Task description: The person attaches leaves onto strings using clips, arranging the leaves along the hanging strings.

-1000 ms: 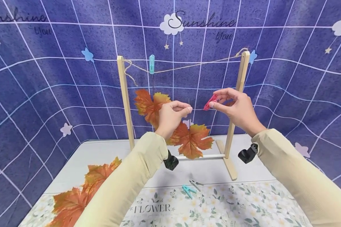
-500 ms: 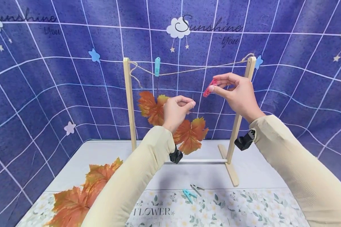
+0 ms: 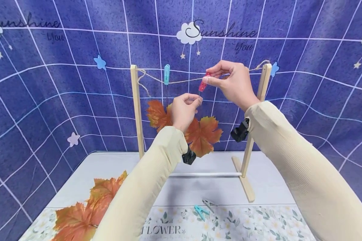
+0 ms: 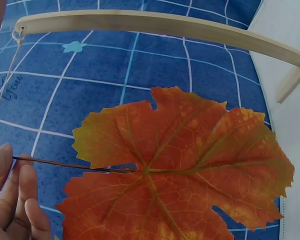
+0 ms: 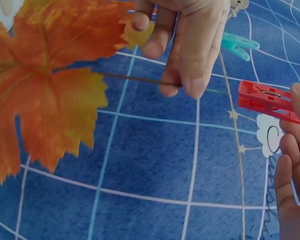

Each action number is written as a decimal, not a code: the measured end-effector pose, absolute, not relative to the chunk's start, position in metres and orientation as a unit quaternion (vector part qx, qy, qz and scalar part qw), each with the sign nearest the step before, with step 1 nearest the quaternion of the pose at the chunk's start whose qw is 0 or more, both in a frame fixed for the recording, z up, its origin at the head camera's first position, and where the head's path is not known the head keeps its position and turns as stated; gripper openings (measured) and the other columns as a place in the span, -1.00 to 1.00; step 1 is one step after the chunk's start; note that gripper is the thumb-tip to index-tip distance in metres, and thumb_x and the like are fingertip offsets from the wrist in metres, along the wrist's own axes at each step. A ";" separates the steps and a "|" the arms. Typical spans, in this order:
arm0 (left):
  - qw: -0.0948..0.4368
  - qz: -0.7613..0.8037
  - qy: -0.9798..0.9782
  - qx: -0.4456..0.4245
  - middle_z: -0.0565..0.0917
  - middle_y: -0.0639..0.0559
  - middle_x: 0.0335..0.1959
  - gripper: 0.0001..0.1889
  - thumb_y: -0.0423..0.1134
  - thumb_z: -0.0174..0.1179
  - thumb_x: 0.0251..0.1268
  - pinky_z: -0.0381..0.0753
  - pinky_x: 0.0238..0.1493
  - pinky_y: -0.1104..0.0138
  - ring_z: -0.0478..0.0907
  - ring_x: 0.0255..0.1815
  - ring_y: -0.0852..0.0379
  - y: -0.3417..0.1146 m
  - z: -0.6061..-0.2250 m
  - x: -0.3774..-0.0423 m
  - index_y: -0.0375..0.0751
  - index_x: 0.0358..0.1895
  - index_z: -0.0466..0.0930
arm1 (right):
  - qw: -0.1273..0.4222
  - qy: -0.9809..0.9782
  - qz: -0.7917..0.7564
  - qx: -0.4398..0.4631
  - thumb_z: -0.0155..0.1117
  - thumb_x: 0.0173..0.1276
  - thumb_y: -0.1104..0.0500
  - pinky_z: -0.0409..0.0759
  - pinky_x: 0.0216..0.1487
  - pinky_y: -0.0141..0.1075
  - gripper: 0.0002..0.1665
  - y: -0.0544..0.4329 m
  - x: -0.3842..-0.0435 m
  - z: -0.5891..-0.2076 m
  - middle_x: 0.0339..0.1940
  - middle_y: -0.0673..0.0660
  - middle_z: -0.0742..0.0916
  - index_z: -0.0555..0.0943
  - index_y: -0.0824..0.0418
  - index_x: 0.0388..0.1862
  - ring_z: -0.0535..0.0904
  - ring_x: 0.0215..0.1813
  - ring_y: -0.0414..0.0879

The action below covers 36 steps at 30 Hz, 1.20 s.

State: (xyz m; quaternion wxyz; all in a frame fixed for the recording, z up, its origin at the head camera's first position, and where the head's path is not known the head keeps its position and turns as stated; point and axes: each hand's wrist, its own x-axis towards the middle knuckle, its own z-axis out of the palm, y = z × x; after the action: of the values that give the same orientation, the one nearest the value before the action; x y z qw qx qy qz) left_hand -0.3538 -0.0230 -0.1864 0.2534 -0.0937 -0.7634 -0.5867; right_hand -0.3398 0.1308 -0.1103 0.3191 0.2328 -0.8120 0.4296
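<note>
Left hand [image 3: 183,112]: thumb and fingertips pinch the stem [image 4: 70,164] of an orange leaf [image 3: 202,135], which hangs below the hand, between the frame's posts; a short tip of stem pokes past the fingers. Right hand [image 3: 233,85]: thumb and fingers grip a red clothespin [image 3: 203,86] by its tail end, mouth toward the stem tip and the cord [image 3: 184,81]. Whether the mouth is spread cannot be told. Judged step: bringing stem, cord and pin together. Advice: lay the stem tip flat against the cord, keep the left pinch below the bite, squeeze the tail fully so both pass deep between the pads, and release before letting go of the stem. The cord sags, so light pressure seems best. Reference to the left: a teal clothespin [image 3: 167,74] on the cord, a second leaf [image 3: 157,113] below it. Surface: white table [image 3: 217,187] at the far side carrying the wooden frame [image 3: 247,160]; near side, a flower-printed cover [image 3: 229,227]. A loose teal clip [image 3: 201,212] and a grey clip [image 3: 209,204] lie centre; spare leaves [image 3: 78,219], near left. Room: blue gridded curtain [image 3: 63,110] behind and at both sides.
</note>
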 end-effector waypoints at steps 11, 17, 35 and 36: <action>0.291 -0.580 -0.759 -0.051 0.81 0.02 -0.33 -0.85 -0.15 0.38 0.34 0.59 -0.29 0.34 0.76 -0.44 0.07 -0.017 -0.173 -0.361 -0.11 -0.16 0.81 | 0.312 -0.822 0.421 0.223 0.55 0.26 0.04 0.51 -0.04 -0.38 -0.71 0.114 -0.348 -0.079 -0.25 -0.01 0.82 0.80 0.18 -0.12 0.69 -0.17 -0.17; 0.296 -0.557 -0.776 -0.021 0.81 0.09 -0.38 -0.86 -0.10 0.38 0.34 0.57 -0.18 0.24 0.73 -0.47 0.16 -0.022 -0.168 -0.365 -0.02 -0.15 0.82 | 0.296 -0.834 0.415 0.211 0.54 0.28 0.04 0.51 -0.04 -0.38 -0.70 0.115 -0.355 -0.076 -0.23 -0.01 0.82 0.79 0.18 -0.09 0.69 -0.16 -0.19; 0.277 -0.544 -0.792 0.003 0.80 0.10 -0.37 -0.84 -0.02 0.36 0.36 0.53 -0.05 0.14 0.72 -0.44 0.20 -0.026 -0.166 -0.373 0.08 -0.14 0.83 | 0.278 -0.847 0.400 0.213 0.54 0.28 0.07 0.52 -0.12 -0.42 -0.71 0.105 -0.375 -0.078 -0.25 -0.03 0.82 0.80 0.15 -0.07 0.70 -0.20 -0.24; 0.278 -0.546 -0.790 0.001 0.80 0.10 -0.37 -0.85 -0.03 0.36 0.36 0.54 -0.06 0.15 0.72 -0.44 0.20 -0.026 -0.166 -0.374 0.07 -0.14 0.83 | 0.275 -0.850 0.396 0.213 0.54 0.28 0.08 0.51 -0.12 -0.42 -0.71 0.105 -0.375 -0.078 -0.25 -0.03 0.81 0.79 0.15 -0.06 0.70 -0.20 -0.24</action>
State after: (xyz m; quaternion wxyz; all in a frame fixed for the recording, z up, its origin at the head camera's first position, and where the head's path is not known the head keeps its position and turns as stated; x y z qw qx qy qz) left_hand -0.3738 -0.0263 -0.1664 0.2782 0.0009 -0.7903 -0.5459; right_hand -0.3750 0.1046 -0.0779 0.2754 0.2130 -0.8499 0.3957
